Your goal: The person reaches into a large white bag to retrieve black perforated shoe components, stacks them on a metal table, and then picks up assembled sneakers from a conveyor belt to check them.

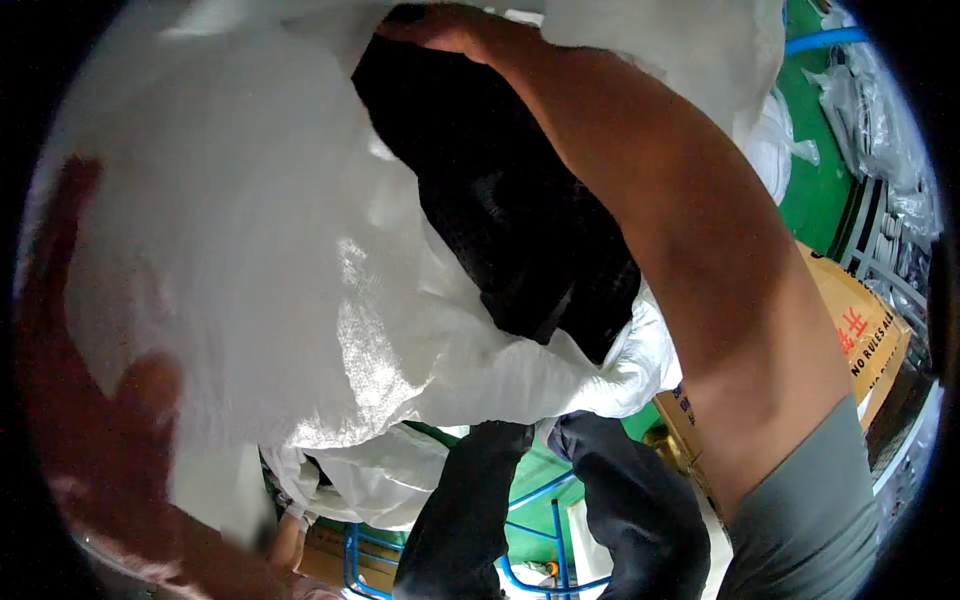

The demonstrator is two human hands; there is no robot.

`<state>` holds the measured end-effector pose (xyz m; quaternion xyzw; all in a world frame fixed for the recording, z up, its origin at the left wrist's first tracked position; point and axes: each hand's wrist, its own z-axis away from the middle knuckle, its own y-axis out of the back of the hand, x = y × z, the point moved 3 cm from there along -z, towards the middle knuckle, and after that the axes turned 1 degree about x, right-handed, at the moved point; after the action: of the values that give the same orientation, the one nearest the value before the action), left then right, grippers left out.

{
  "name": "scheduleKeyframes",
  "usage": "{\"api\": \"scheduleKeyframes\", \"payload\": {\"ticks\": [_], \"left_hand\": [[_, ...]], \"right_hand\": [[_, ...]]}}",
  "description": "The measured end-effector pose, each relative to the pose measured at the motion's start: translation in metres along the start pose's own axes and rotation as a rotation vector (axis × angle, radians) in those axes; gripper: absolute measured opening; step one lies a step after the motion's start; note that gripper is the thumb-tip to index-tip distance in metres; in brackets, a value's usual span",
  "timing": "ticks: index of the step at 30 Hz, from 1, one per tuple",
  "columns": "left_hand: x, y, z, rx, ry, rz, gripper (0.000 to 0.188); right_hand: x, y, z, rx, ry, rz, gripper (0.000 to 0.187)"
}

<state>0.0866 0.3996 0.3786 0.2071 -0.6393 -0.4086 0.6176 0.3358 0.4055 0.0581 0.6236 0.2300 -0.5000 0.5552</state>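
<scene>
A large white woven sack [250,250] fills the upper left and middle. In its opening lies black cloth [540,240], soft and loosely folded. My right arm reaches from the lower right over the black cloth. At the top edge my right hand [430,25] is at the cloth's upper end, its fingers hidden. My left hand [95,300], dark and blurred, lies along the sack's left side. Its thumb and fingers are spread apart against the white material.
Black trouser legs [630,490] stand below the sack, with a blue tubular frame [557,535] between them. Another person's forearm [287,540] shows beside a white bag [380,475]. Rightward are a cardboard box [850,300], plastic-wrapped goods [885,140] and green floor [808,190].
</scene>
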Motion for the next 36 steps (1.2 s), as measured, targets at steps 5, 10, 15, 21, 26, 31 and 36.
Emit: {"api": "scheduleKeyframes", "payload": {"ticks": [5, 10, 15, 21, 26, 31, 36], "left_hand": [[-0.006, -0.156, -0.047, 0.315, 0.560, 0.045, 0.038], [-0.090, -0.236, -0.106, 0.456, 1.223, 0.978, 0.067], [-0.132, -0.245, -0.097, 0.685, 1.127, 0.662, 0.073], [-0.166, -0.253, -0.088, 0.791, 1.127, 0.425, 0.052], [-0.143, -0.266, -0.085, 1.130, 1.280, 1.258, 0.037], [-0.103, -0.266, -0.094, 1.123, 1.146, 1.303, 0.033], [-0.056, -0.268, -0.124, 1.092, 1.063, 1.429, 0.031]], "right_hand": [[0.030, 0.012, 0.016, -0.040, -0.047, -0.002, 0.058], [0.062, 0.034, 0.042, -0.157, -0.155, -0.105, 0.057], [0.110, 0.048, 0.060, -0.183, -0.302, -0.266, 0.055], [0.125, 0.038, 0.082, -0.171, -0.374, -0.493, 0.053], [0.095, 0.034, 0.143, -0.036, -0.661, -0.814, 0.047], [0.035, 0.058, 0.243, 0.098, -0.381, -0.968, 0.067], [-0.004, 0.075, 0.307, 0.445, -0.410, -1.105, 0.076]]}}
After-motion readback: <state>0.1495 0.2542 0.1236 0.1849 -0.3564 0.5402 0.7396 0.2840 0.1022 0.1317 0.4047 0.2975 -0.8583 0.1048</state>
